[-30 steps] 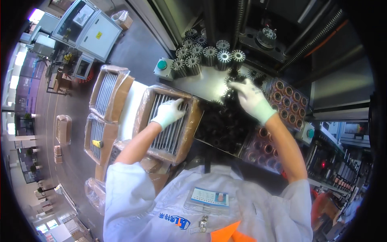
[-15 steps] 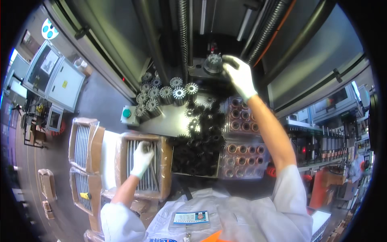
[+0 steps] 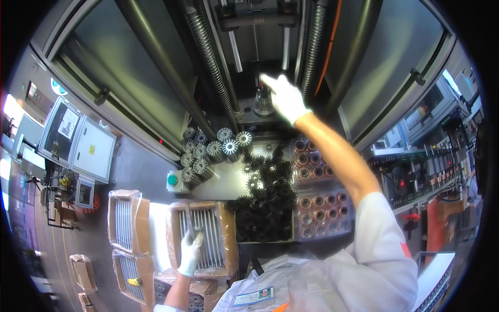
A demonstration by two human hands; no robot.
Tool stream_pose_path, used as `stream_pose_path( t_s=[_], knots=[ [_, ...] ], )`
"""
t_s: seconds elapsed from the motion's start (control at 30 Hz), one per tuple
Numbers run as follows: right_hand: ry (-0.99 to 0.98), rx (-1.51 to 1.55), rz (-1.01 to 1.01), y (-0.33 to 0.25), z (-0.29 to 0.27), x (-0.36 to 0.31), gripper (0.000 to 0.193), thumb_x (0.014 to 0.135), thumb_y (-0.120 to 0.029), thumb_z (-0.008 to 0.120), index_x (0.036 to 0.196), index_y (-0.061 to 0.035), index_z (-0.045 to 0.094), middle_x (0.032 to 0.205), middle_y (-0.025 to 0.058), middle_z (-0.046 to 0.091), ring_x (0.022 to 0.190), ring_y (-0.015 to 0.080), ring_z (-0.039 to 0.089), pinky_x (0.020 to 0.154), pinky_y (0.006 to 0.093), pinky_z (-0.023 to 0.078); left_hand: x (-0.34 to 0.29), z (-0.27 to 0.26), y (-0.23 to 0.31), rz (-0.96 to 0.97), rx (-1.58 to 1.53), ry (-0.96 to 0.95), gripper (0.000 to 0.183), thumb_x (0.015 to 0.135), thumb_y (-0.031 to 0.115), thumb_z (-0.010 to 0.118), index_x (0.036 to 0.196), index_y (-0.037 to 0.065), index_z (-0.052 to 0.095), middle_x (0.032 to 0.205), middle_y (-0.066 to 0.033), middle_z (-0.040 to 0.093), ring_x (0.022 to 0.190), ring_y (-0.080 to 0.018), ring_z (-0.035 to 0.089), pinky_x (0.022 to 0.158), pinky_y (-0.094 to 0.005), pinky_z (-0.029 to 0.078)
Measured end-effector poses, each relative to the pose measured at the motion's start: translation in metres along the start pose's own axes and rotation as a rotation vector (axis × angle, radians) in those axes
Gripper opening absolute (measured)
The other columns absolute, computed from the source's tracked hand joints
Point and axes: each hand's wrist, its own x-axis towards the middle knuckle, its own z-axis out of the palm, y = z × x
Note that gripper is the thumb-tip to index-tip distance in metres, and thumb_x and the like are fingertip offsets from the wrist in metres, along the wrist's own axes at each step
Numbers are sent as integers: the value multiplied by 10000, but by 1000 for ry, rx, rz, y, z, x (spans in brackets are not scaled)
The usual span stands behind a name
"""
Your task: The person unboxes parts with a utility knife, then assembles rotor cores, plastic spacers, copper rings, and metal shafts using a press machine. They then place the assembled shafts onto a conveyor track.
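Observation:
My left hand [image 3: 191, 253], in a white glove, is closed around a metal shaft [image 3: 189, 218] that sticks up past the fingers. It is over a plastic-lined cardboard box [image 3: 230, 244] where similar shafts [image 3: 210, 234] lie side by side. Reaching far into the press, my gloved right hand [image 3: 287, 99] has its index finger and thumb spread apart, and I see nothing between them. Just beside and below it stands a round metal fixture [image 3: 263, 105] on the press base; the hand partly covers it. The folded fingers' undersides are hidden.
Slotted metal cores [image 3: 214, 148] stand grouped at the left of the metal table [image 3: 221, 179]. Dark toothed discs [image 3: 264, 208] are heaped mid-table. Clear trays of copper rings [image 3: 325, 213] lie to the right. A green button box [image 3: 174, 179] and guide columns [image 3: 161, 67] border the area.
My right hand has shifted from the fixture's right side to over it, index finger extended. The left hand has raised a shaft from the box. The whole view has swung somewhat.

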Motion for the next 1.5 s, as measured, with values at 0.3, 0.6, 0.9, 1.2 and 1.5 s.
stream_pose_path(
  t_s=[0.3,0.6,0.9,1.2,1.5],
  knots=[
    [-56,42,-93,2,-24,-34,428,948,-128,502,1371,-170,558,1062,170,590,913,362,646,831,458,534,131,213,196,514,76,-152,297,978,275,657,1150,34,675,591,93,454,408,-20,352,380,-225,269],
    [-207,228,67,73,-148,-254,328,892,-138,678,1195,-14,652,1014,188,671,914,359,665,810,411,539,198,316,294,846,22,-227,292,977,196,635,1172,-20,662,789,9,624,651,-52,534,594,-228,450],
    [-57,348,583,90,-202,-374,305,881,-84,733,1155,41,686,985,132,734,845,125,690,752,275,559,239,341,333,919,-95,-176,308,965,307,659,777,158,465,560,79,410,395,-50,362,359,-228,300],
    [-207,347,618,64,-210,-415,224,911,-72,704,1111,29,707,988,94,736,882,124,689,776,268,551,249,335,380,656,-197,-421,380,960,336,657,710,108,486,557,33,408,436,-95,380,426,-282,321],
    [47,389,353,104,-202,-303,345,932,-26,615,1272,36,618,1232,174,675,1164,252,642,1012,352,484,150,306,370,1014,779,87,502,911,449,722,1015,-24,591,885,-95,601,780,-139,510,689,-328,466]
  ],
)
